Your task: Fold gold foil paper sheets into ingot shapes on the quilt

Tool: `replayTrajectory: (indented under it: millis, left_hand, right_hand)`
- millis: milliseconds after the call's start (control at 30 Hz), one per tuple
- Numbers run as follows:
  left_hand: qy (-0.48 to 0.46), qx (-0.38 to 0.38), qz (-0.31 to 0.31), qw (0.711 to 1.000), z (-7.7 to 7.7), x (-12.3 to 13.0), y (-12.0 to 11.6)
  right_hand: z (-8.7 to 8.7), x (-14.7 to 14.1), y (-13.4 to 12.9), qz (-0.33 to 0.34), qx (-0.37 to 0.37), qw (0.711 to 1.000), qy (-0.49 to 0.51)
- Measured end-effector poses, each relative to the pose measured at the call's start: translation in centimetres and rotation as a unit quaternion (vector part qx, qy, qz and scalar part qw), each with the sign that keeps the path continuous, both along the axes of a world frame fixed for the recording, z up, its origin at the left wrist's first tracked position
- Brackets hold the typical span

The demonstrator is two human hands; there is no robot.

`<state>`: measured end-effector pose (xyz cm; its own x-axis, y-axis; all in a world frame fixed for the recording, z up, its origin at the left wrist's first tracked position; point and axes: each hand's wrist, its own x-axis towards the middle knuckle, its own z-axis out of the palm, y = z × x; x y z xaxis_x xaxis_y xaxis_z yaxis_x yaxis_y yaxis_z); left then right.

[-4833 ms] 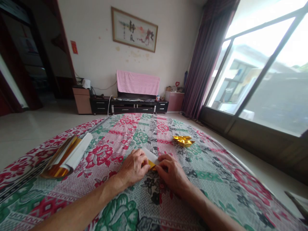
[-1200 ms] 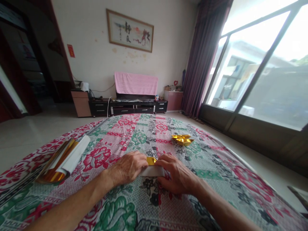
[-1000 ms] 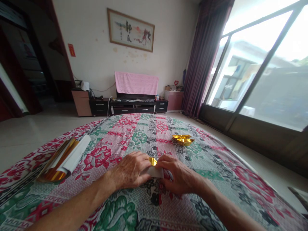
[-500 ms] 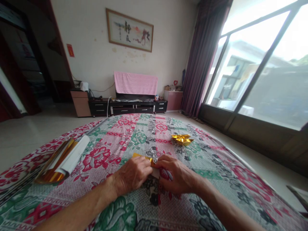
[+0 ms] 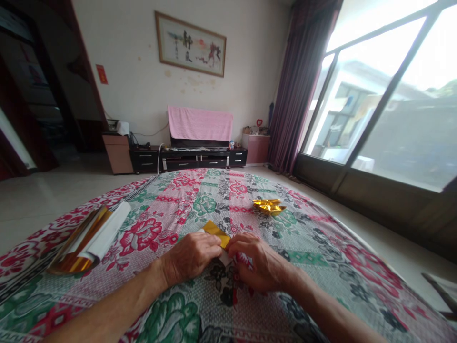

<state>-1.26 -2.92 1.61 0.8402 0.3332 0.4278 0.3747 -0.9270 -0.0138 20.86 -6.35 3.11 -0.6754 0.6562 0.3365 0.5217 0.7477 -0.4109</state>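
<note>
A sheet of gold foil paper point(image 5: 217, 231) with a white underside is between my two hands, low over the tablecloth. My left hand point(image 5: 194, 253) has its fingers closed on the paper's left and near side. At the right corner, my right hand point(image 5: 255, 259) pinches the same paper between thumb and fingers. My fingers cover part of the paper, so its full folded shape is hidden. Beyond my right hand lie folded gold paper ingots point(image 5: 269, 207), close together on the cloth.
A stack of curled gold and white paper sheets point(image 5: 103, 233) lies on the left of the round table, on a flowered tablecloth point(image 5: 171, 309). Past the table's far edge stands a low black cabinet point(image 5: 196, 162) with a pink cloth point(image 5: 200, 123) above it. Large windows point(image 5: 392, 105) are at the right.
More of the gold face now shows between my hands, as the paper has turned and opened out. My left hand has shifted slightly left. The ingots and the stack stay in place.
</note>
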Motion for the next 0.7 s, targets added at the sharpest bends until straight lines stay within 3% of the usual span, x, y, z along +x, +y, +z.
replayTrajectory:
  millis: [467,700]
  left_hand:
    - [-0.024,-0.076,0.04,0.996,0.7,1.0,-1.3]
    - [-0.074,-0.13,0.088,0.985,-0.2,1.2,-0.7]
  right_hand:
    - [-0.6,0.0,0.2,0.022,-0.018,0.998,0.051]
    - [-0.5,0.2,0.3,0.025,-0.018,0.998,0.064]
